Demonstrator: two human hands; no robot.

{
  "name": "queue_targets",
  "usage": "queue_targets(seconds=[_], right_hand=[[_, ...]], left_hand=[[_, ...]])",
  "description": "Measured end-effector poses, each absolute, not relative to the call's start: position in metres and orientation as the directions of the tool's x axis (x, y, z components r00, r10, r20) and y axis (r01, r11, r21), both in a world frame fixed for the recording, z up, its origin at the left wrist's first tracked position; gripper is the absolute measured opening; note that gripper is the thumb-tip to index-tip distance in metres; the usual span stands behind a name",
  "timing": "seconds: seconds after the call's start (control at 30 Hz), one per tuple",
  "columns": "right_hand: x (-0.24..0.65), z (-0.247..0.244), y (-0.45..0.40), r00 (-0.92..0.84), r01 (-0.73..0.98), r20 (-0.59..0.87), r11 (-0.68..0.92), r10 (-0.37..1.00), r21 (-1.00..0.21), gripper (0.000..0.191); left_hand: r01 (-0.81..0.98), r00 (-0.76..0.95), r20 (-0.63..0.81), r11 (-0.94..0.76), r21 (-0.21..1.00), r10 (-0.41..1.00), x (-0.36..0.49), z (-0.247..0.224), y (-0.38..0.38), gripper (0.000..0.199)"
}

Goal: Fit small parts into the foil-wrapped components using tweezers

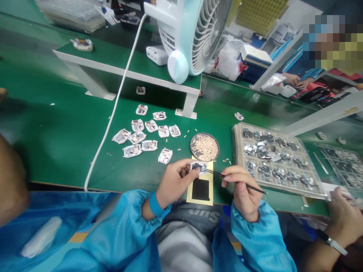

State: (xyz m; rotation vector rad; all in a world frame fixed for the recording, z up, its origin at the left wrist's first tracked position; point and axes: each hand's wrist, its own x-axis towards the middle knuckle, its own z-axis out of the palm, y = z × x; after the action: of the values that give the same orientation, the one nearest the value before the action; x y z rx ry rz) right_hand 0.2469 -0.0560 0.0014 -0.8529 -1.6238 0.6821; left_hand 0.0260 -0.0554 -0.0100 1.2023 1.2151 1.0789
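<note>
My left hand grips a small white watch-like casing with dark parts inside, its fingers and thumb closed on the edges. Closed around black tweezers is my right hand, and the tips reach the casing's right side. Just behind the casing sits a round dark dish of tiny beige pieces. Under my hands lies a yellow sheet bearing a black square. Several similar casings are spread over the green bench to the left.
A stacked clear tray of small parts stands at right. A fan rests on a raised shelf, its white cable crossing the bench. Another person's hand is at far right; more hands show behind.
</note>
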Motion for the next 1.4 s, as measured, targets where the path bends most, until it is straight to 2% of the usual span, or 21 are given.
queue_targets(seconds=[0.1, 0.27, 0.67, 0.9, 1.03, 1.13, 1.2, 1.27, 1.33, 1.4], right_hand=[[0.247, 0.005, -0.052, -0.095, 0.081, 0.574, 0.581, 0.813, -0.81, 0.023], [0.242, 0.003, -0.048, -0.021, -0.006, 0.517, 0.517, 0.856, -0.856, 0.023], [0.238, -0.001, -0.046, -0.007, -0.05, 0.449, 0.448, 0.894, -0.893, 0.024], [0.238, -0.003, -0.048, -0.035, -0.039, 0.48, 0.479, 0.876, -0.877, 0.025], [0.246, 0.003, -0.052, -0.15, 0.118, 0.601, 0.617, 0.785, -0.778, 0.025], [0.256, 0.008, -0.052, -0.353, 0.276, 0.652, 0.74, 0.672, -0.613, 0.024], [0.262, 0.007, -0.051, -0.434, 0.311, 0.666, 0.795, 0.607, -0.521, 0.025], [0.266, 0.003, -0.051, -0.409, 0.311, 0.674, 0.788, 0.615, -0.531, 0.026], [0.269, -0.004, -0.053, -0.288, 0.284, 0.681, 0.739, 0.673, -0.611, 0.027], [0.272, -0.012, -0.057, -0.155, 0.241, 0.686, 0.7, 0.711, -0.672, 0.028]], left_hand=[[0.069, 0.059, -0.065, 0.061, 0.996, 0.996, 0.026, -0.009, -0.055, 0.027], [0.095, 0.06, -0.048, 0.042, 0.995, 0.997, 0.026, -0.007, -0.053, 0.026], [0.122, 0.078, -0.048, 0.038, 0.992, 0.996, 0.026, -0.004, -0.054, 0.029], [0.117, 0.08, -0.067, 0.058, 0.992, 0.995, 0.026, -0.005, -0.054, 0.027], [0.041, 0.092, -0.102, 0.099, 0.994, 0.99, 0.025, -0.007, -0.056, 0.035], [-0.021, 0.111, -0.123, 0.126, 0.992, 0.986, 0.025, -0.009, -0.055, 0.041], [-0.053, 0.107, -0.128, 0.135, 0.989, 0.986, 0.026, -0.008, -0.054, 0.04], [-0.067, 0.094, -0.132, 0.139, 0.988, 0.987, 0.028, -0.006, -0.054, 0.037], [-0.054, 0.098, -0.134, 0.139, 0.989, 0.986, 0.027, -0.001, -0.055, 0.034], [0.035, 0.135, -0.114, 0.111, 0.993, 0.984, 0.021, 0.007, -0.056, 0.033]])
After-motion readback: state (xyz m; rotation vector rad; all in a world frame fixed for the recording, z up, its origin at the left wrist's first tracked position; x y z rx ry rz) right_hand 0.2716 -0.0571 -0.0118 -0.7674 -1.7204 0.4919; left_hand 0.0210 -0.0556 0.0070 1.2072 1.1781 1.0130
